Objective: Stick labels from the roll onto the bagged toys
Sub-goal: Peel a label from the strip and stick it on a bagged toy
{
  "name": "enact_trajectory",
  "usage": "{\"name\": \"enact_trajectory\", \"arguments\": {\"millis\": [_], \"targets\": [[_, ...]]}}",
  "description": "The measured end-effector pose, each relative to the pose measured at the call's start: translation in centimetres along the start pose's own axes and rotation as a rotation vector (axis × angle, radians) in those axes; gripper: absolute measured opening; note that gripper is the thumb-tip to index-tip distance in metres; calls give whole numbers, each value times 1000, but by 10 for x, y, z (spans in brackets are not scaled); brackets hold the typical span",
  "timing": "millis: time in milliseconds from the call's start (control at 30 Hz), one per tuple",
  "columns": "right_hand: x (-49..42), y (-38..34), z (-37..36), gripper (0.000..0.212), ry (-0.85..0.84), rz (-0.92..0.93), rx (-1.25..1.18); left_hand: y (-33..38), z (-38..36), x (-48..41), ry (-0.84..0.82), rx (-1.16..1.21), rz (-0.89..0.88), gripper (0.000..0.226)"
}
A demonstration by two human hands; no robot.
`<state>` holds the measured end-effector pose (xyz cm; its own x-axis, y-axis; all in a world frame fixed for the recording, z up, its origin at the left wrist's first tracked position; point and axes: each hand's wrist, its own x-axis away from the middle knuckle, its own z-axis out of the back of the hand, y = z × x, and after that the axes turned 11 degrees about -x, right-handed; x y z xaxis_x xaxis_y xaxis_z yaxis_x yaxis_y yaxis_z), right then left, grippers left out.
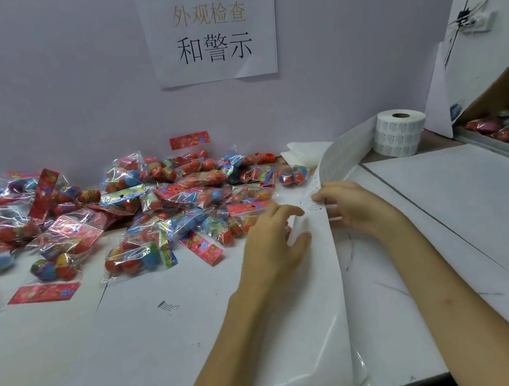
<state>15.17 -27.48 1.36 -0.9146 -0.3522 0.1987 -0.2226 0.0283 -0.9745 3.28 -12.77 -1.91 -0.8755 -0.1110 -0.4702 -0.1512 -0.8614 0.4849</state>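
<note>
Head cam: my right hand [355, 206] pinches the label strip [323, 281] mid-worktop [159, 363]. My left hand [271, 242] grips the strip's left edge. The strip runs back to the roll [400, 133], rear right. Bagged toys [150, 207] are piled along the rear edge, left.

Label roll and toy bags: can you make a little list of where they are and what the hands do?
label roll: upright, back right of the table
label strip: runs from the roll toward the person
left hand: holds the label strip
right hand: pinches the label strip
bagged toys: piled at back left
</note>
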Motion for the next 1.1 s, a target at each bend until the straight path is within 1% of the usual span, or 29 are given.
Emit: {"name": "enact_trajectory", "arguments": {"millis": [67, 200, 300, 467, 567, 667, 800, 900, 967, 1100], "targets": [[0, -1, 5, 16, -88, -13, 48, -2, -4, 0, -61, 15, -3, 44], [2, 2, 15, 23, -281, -63, 124, -2, -6, 1, -75, 23, 15, 59], [5, 3, 19, 26, -382, -41, 222, -2, -6, 2, -71, 39, 17, 61], [7, 4, 23, 27, -401, 6, 255, 2, -6, 2, 4, 57, 9, 35], [7, 3, 28, 28, -421, 12, 298, 2, -5, -1, 5, 44, 14, 25], [6, 2, 34, 28, -445, 10, 320, 5, -6, -7, -30, -5, 24, 21], [8, 1, 39, 26, -488, 4, 306, 13, -7, -16, -46, -100, 50, 17], [8, 1, 41, 25, -494, 3, 311, 18, -6, -21, -46, -147, 38, 16], [7, 1, 41, 25, -485, 7, 317, 20, -5, -23, -51, -147, 42, 15], [7, 1, 40, 24, -455, 8, 358, 20, -3, -25, -64, -71, 100, 9]]}}
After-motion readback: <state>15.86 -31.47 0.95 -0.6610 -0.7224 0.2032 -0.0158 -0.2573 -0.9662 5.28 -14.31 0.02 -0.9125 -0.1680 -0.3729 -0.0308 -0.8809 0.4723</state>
